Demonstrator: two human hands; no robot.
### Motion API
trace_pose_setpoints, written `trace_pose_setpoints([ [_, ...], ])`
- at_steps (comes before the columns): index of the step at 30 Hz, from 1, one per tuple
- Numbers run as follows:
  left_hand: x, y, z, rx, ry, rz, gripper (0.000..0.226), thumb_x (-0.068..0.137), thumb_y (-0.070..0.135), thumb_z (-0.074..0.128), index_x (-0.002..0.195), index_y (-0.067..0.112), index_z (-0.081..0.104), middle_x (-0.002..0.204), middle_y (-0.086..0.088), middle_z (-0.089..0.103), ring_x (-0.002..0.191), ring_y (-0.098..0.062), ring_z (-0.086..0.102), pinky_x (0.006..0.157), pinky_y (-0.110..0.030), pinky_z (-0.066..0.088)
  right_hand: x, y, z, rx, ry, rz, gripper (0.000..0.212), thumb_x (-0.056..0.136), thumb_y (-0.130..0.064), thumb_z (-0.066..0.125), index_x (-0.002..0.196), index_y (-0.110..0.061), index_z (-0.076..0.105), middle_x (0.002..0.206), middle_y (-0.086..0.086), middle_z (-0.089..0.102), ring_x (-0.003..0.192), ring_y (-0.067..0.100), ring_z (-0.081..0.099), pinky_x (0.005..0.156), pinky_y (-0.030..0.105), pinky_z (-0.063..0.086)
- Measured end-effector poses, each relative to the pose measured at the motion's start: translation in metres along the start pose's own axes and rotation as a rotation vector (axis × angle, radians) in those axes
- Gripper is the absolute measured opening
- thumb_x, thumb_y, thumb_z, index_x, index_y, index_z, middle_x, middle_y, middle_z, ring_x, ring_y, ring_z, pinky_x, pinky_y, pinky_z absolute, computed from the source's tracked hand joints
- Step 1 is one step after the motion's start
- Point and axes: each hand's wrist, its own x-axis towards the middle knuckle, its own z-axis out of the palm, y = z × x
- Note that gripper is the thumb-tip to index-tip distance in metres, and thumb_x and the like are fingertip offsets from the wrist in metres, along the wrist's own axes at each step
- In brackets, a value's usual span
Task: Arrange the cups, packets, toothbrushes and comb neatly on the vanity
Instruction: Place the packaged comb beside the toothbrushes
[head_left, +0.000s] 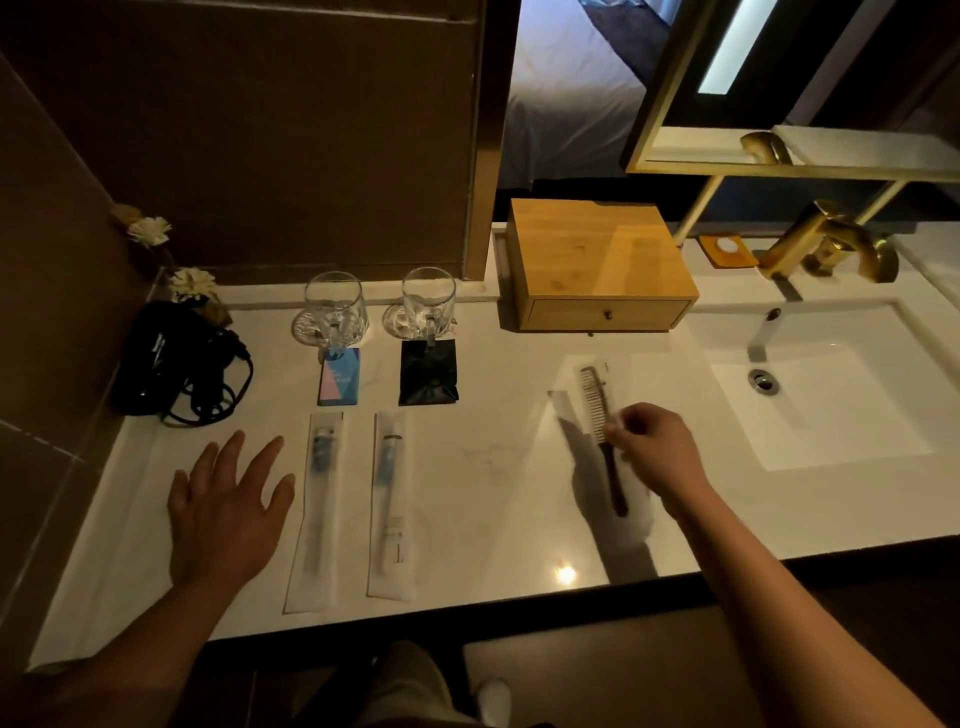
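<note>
Two clear glass cups (335, 312) (429, 301) stand side by side at the back of the white vanity (483, 447). In front of them lie a blue-and-pink packet (338, 383) and a black packet (428, 381). Nearer me, two wrapped toothbrushes (318, 509) (390, 506) lie parallel. My left hand (228, 509) rests flat with fingers spread, left of the toothbrushes. My right hand (657, 452) pinches the clear wrapper of a dark comb (597, 410), which lies slanted on the counter to the right.
A wooden drawer box (597, 265) sits at the back centre. A black hair dryer with cord (176, 358) and white flowers (193, 283) fill the left corner. The sink (831, 405) with a gold tap (826, 244) lies to the right.
</note>
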Motion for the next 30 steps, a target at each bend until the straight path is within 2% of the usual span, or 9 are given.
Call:
trace_pose_setpoints([
  [3,0.001,0.000,-0.001,-0.016,-0.003,-0.009,0.068,0.090,0.060,0.020,0.148,0.034,0.042,0.160,-0.012,0.034,0.148,-0.036,0.025,0.118,-0.057,0.013,-0.022,-0.027,0.041,0.147,-0.143,0.015,0.005,0.085,-0.021,0.069,0.082,-0.018,0.072,0.077,0.004,0.073,0.067,0.021,0.068,0.065,0.041,0.058],
  [6,0.001,0.000,0.001,-0.008,-0.004,-0.010,0.067,0.090,0.061,0.021,0.148,0.034,0.042,0.160,-0.011,0.035,0.147,-0.036,0.026,0.118,-0.057,0.015,-0.033,-0.042,0.084,0.143,-0.222,0.015,0.010,0.085,-0.027,0.067,0.090,-0.021,0.072,0.084,-0.001,0.074,0.075,0.017,0.070,0.073,0.043,0.061],
  [8,0.001,0.000,0.001,-0.005,-0.001,-0.008,0.067,0.090,0.060,0.021,0.148,0.034,0.042,0.160,-0.010,0.035,0.147,-0.035,0.027,0.118,-0.057,0.016,-0.038,-0.048,0.101,0.094,-0.229,-0.010,0.014,0.089,-0.030,0.064,0.096,-0.020,0.071,0.089,-0.003,0.073,0.078,0.014,0.068,0.074,0.036,0.059],
  [10,0.001,0.000,0.001,-0.005,0.006,-0.008,0.066,0.090,0.060,0.021,0.148,0.034,0.042,0.160,-0.010,0.035,0.148,-0.035,0.027,0.119,-0.057,0.016,-0.041,-0.050,0.110,-0.004,-0.201,-0.061,0.017,0.089,-0.029,0.062,0.101,-0.020,0.070,0.088,-0.003,0.072,0.075,0.012,0.066,0.066,0.025,0.052],
  [12,0.001,0.000,0.001,-0.001,0.006,-0.006,0.065,0.091,0.059,0.022,0.148,0.034,0.041,0.161,-0.010,0.034,0.148,-0.034,0.026,0.119,-0.057,0.015,-0.042,-0.049,0.113,-0.064,-0.172,-0.074,0.019,0.088,-0.026,0.062,0.105,-0.020,0.069,0.082,-0.004,0.068,0.072,0.013,0.062,0.058,0.022,0.044],
  [17,0.001,-0.002,0.002,-0.003,0.003,-0.007,0.065,0.091,0.059,0.022,0.148,0.036,0.040,0.162,-0.008,0.033,0.149,-0.033,0.024,0.119,-0.056,0.014,-0.043,-0.047,0.111,-0.149,-0.130,-0.134,0.027,0.088,-0.023,0.060,0.115,-0.020,0.064,0.086,0.003,0.075,0.078,0.021,0.067,0.065,0.029,0.047],
  [23,0.000,-0.001,0.000,-0.003,0.006,-0.001,0.065,0.091,0.059,0.023,0.148,0.035,0.041,0.161,-0.009,0.034,0.148,-0.034,0.026,0.119,-0.056,0.015,-0.047,-0.046,0.122,-0.179,-0.141,-0.129,0.018,0.089,-0.025,0.057,0.102,-0.022,0.067,0.092,0.002,0.076,0.079,0.021,0.068,0.067,0.032,0.053],
  [27,0.001,0.000,0.000,-0.010,0.005,-0.003,0.065,0.091,0.060,0.022,0.148,0.035,0.041,0.161,-0.009,0.034,0.148,-0.034,0.026,0.119,-0.056,0.015,-0.049,-0.049,0.127,-0.195,-0.152,-0.139,0.017,0.091,-0.022,0.054,0.101,-0.020,0.068,0.091,0.003,0.074,0.071,0.018,0.058,0.056,0.026,0.041],
  [30,0.000,0.000,0.000,-0.007,0.007,-0.003,0.065,0.091,0.060,0.022,0.148,0.035,0.041,0.161,-0.009,0.035,0.148,-0.033,0.026,0.119,-0.056,0.016,-0.050,-0.051,0.130,-0.212,-0.152,-0.131,0.019,0.091,-0.020,0.053,0.101,-0.019,0.069,0.093,0.004,0.074,0.071,0.018,0.056,0.059,0.027,0.040],
])
